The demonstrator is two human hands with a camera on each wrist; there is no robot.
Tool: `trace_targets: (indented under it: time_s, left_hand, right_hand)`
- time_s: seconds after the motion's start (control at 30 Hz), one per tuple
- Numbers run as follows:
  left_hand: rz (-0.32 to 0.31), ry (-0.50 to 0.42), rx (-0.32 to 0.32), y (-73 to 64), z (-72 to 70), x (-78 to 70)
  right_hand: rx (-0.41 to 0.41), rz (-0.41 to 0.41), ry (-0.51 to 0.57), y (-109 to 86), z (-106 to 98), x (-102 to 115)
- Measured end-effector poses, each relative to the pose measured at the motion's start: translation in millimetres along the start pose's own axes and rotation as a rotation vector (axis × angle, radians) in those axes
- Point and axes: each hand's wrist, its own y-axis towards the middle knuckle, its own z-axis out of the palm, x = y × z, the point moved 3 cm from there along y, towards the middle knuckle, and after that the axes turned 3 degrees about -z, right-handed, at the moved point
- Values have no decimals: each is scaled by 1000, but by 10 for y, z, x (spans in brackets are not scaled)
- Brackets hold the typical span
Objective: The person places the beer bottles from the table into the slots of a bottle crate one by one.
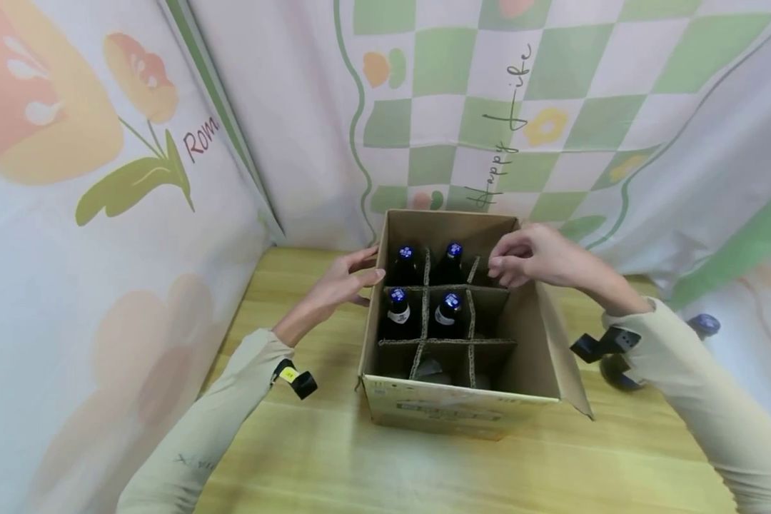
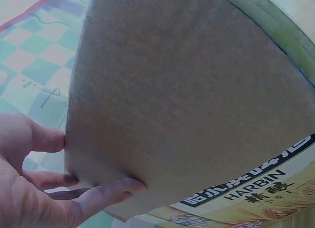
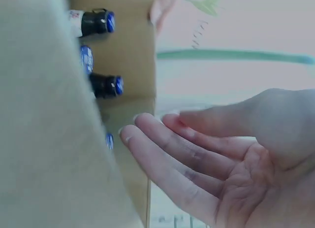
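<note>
An open cardboard beer carton [image 1: 462,417], printed HARBIN, stands on the table with a cardboard divider [image 1: 450,343] inside. Several dark bottles [image 1: 450,307] with blue caps sit upright in its left and middle columns, in the back and middle rows. Fairly straight fingers of my left hand [image 1: 343,282] touch the carton's left side, the thumb at its rim; the left wrist view has these fingertips [image 2: 135,184] against the plain cardboard. Over the back right compartment is my right hand [image 1: 536,257], its fingers loosely bent and, in the right wrist view, nothing between them.
Another blue-capped bottle [image 1: 707,325] stands right of the carton, partly hidden by the right sleeve. The carton's right flap [image 1: 568,357] sticks outward. Something greyish [image 1: 430,368] lies in a front compartment. Patterned curtains [image 1: 456,107] hang behind and at the left.
</note>
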Motion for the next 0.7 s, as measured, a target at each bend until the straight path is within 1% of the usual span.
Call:
trace_targets:
  time_s: [0.1,0.2,0.27,0.37,0.5,0.6,0.67,0.7]
  left_hand:
    - [-2,9,-1,-12,-1,10]
    - [2,14,2,-11,2,24]
    - [-2,19,-4,-16,-1,33]
    - [-10,28,-13,-18,-7,43]
    - [-13,18,-21,-13,-18,48]
    - [-12,6,-19,-7,-19,43]
    - [-13,4,-19,-5,-17,39]
    - [-13,3,-18,-5,-14,38]
  right_hand:
    - [-70,15,50,-101,-79,-101]
    - [-127,9,52,-214,-158,-193]
    - [-152,4,47,-289,-205,-254]
    - [-210,18,46,-428,-286,-324]
    - [-281,28,-49,-632,-415,-411]
    - [-315,36,-175,-786,-498,-531]
    - [-323,64,-223,-889,-548,-662]
    - [-319,97,-242,-943,-575,-737]
